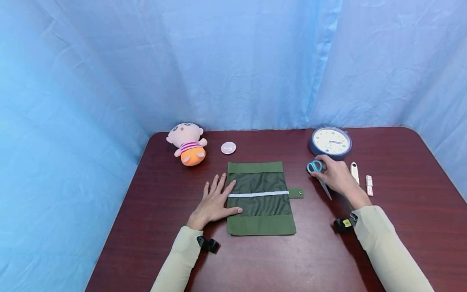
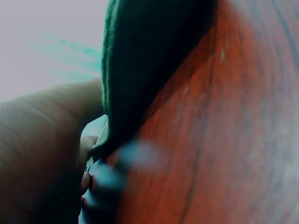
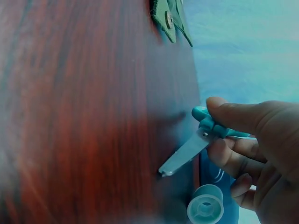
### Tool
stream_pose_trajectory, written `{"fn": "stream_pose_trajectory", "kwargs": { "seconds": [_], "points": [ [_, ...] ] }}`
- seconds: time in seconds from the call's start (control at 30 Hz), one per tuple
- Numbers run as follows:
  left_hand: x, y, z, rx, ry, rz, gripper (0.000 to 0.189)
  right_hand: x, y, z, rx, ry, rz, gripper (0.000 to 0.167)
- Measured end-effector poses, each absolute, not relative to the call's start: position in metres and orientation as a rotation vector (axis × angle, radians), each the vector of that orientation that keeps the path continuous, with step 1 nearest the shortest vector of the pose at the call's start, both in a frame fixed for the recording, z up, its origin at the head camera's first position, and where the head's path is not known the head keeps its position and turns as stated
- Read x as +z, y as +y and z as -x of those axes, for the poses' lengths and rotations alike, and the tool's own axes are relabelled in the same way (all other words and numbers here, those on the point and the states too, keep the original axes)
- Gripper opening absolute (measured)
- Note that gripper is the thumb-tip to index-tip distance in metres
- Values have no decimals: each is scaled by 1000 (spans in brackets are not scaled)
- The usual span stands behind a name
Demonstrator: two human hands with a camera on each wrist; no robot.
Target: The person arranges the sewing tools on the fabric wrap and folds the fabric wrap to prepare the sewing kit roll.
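Observation:
A green fabric roll-up pouch [image 1: 260, 225], with a mesh middle and a white band across it, lies spread on the table. My left hand [image 1: 213, 202] rests on its left edge, fingers spread and straight; in the left wrist view the pouch's edge [image 2: 131, 60] looms close beside the hand. To the right of the pouch, my right hand [image 1: 335, 175] pinches a pair of scissors [image 3: 187, 151] by the turquoise handles between thumb and fingers. The blades appear closed and point down toward the table. A snap strap [image 1: 296, 193] sticks out from the pouch's right side.
Behind the right hand stands a blue round clock [image 1: 330, 142]. Right of that hand lie a white slim tool [image 1: 354, 172] and a small whitish item [image 1: 369, 185]. A plush doll [image 1: 191, 146] and a round pale disc [image 1: 228, 148] are at the back left.

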State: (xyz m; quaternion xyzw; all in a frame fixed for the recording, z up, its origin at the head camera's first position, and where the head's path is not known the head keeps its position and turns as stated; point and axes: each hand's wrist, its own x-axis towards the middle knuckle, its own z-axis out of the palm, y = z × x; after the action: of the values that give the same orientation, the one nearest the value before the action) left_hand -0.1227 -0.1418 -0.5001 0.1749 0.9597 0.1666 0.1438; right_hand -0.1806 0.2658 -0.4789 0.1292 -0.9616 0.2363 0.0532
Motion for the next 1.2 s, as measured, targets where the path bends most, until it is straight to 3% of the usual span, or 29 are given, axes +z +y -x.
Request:
{"fn": "stream_pose_trajectory", "kwargs": {
  "seconds": [0.53, 0.9, 1.2],
  "points": [
    [-502, -143, 123, 473, 2765, -507, 95, -468, 265, 179, 954, -2824, -326, 29],
    [-499, -145, 124, 505, 2762, -541, 94, -460, 262, 179, 1083, -2781, -358, 33],
    [-500, -147, 125, 502, 2741, -523, 96, -453, 251, 182, 1397, -2765, -193, 38]
  ]
}}
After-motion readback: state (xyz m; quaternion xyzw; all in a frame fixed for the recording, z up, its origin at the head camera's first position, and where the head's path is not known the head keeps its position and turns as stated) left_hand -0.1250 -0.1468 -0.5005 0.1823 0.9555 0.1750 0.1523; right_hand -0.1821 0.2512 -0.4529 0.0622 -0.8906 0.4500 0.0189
